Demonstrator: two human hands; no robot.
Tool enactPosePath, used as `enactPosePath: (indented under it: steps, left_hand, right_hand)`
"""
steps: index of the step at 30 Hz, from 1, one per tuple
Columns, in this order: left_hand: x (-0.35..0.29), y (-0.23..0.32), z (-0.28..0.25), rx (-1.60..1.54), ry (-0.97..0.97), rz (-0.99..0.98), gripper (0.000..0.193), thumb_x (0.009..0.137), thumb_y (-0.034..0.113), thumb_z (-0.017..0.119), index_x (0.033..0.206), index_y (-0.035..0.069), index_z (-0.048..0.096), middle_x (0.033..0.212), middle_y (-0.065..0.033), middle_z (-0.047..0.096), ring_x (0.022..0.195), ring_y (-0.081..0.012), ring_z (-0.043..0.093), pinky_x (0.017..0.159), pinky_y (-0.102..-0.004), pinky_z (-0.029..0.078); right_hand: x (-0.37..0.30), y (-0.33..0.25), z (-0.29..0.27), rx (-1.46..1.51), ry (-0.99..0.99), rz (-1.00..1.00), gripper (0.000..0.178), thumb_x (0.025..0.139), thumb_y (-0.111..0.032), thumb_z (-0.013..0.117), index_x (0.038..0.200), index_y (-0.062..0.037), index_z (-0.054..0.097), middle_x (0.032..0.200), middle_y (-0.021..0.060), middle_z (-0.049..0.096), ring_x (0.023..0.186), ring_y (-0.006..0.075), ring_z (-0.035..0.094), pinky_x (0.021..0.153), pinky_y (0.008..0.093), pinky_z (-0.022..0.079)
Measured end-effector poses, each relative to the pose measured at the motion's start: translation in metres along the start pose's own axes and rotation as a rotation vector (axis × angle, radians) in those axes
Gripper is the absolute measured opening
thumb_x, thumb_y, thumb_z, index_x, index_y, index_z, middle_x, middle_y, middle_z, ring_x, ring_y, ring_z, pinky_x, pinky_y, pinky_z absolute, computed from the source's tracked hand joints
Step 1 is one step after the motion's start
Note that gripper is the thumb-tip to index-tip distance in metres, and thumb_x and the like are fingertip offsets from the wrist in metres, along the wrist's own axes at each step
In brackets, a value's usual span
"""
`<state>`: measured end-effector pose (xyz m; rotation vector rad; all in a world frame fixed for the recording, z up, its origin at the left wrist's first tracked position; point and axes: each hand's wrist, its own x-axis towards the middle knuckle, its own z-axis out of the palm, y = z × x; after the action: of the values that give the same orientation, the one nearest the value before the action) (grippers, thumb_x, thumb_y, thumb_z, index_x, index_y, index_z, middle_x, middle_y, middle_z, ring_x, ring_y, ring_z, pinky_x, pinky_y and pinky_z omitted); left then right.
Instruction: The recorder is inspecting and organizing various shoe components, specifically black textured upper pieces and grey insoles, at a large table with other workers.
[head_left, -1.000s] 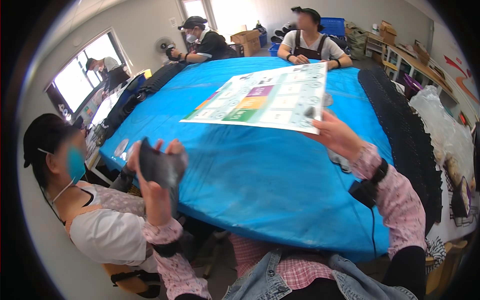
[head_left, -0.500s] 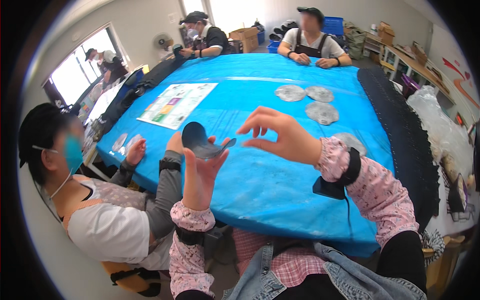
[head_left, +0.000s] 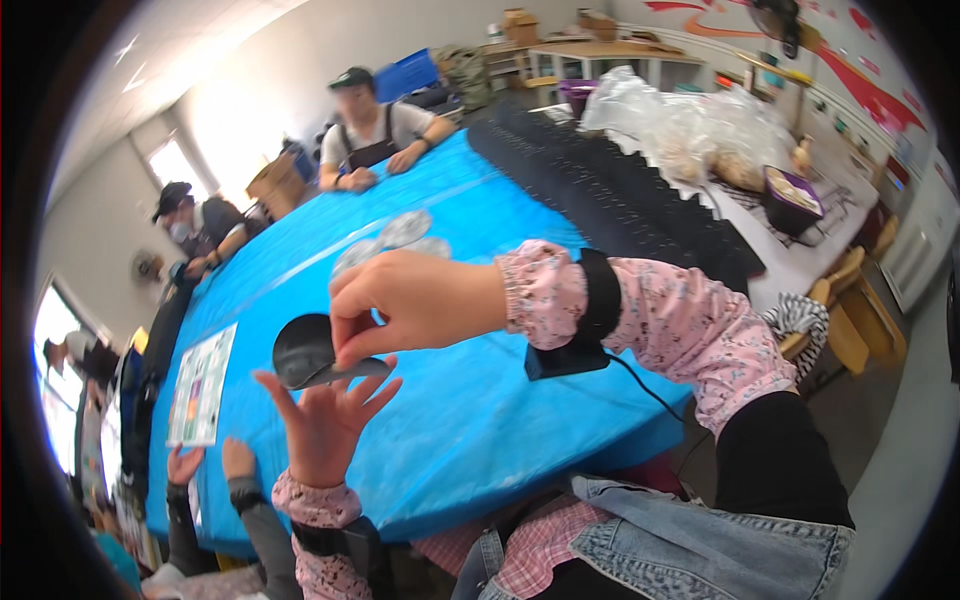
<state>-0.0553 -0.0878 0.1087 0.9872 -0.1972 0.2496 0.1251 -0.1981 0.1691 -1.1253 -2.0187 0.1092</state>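
On the table [head_left: 470,430], a sheet [head_left: 205,390] lies to the left, and discs [head_left: 405,226] lie beyond the right hand [head_left: 415,305]. The left hand [head_left: 325,430] is below a piece [head_left: 300,350] (above the table). Bags [head_left: 690,115] sit farther right.

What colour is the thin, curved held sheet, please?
The sheet is dark grey, in the head view.

We look down from the wearer's head through one wide fisheye, the right hand [head_left: 415,298] and left hand [head_left: 330,425] close before us, the table [head_left: 490,420] reaching upper left, the wall [head_left: 735,12] bending along the upper right.
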Motion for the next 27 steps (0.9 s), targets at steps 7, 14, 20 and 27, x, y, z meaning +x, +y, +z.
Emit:
enactPosePath:
  steps: [7, 14, 20, 27]
  left_hand:
    - [0.031, -0.033, 0.005, 0.297, 0.077, -0.239, 0.092, 0.076, 0.077, 0.023, 0.138, 0.008, 0.026, 0.137, -0.0180, 0.033, 0.122, -0.0404, 0.037, 0.099, -0.0524, 0.030]
    - [-0.023, -0.092, -0.016, 2.242, -0.410, -0.600, 0.100, 0.061, 0.043, 0.075, 0.137, 0.005, 0.022, 0.136, -0.0208, 0.031, 0.125, -0.0397, 0.031, 0.099, -0.0440, 0.033]
    - [-0.012, -0.119, 0.043, 2.194, -0.183, -1.106, 0.105, 0.062, 0.040, 0.074, 0.138, -0.001, 0.014, 0.136, -0.0304, 0.024, 0.123, -0.0438, 0.029, 0.101, -0.0476, 0.027]
    - [-0.019, -0.132, 0.024, 2.277, -0.232, -1.038, 0.096, 0.067, 0.031, 0.070, 0.135, -0.008, 0.014, 0.133, -0.0355, 0.023, 0.122, -0.0460, 0.029, 0.101, -0.0451, 0.029]
  right_hand:
    - [-0.084, 0.006, -0.122, 0.265, 0.385, 0.516, 0.033, 0.081, -0.033, 0.062, 0.090, -0.0018, 0.066, 0.073, 0.0028, 0.060, 0.064, 0.0067, 0.054, 0.058, 0.0209, 0.045]
    - [-0.303, 0.042, -0.306, -0.246, 1.070, 0.821, 0.027, 0.083, -0.028, 0.062, 0.090, -0.0024, 0.065, 0.076, 0.0001, 0.058, 0.066, 0.0042, 0.051, 0.060, 0.0158, 0.042]
    - [-0.473, 0.119, -0.334, -0.177, 1.290, 1.197, 0.022, 0.082, -0.024, 0.065, 0.072, -0.0044, 0.058, 0.061, -0.0020, 0.055, 0.050, 0.0052, 0.049, 0.048, 0.0167, 0.040]
    - [-0.535, 0.193, -0.347, 0.314, 1.703, 0.864, 0.014, 0.083, -0.018, 0.063, 0.085, -0.0055, 0.056, 0.074, 0.0000, 0.054, 0.065, 0.0107, 0.055, 0.059, 0.0203, 0.049]
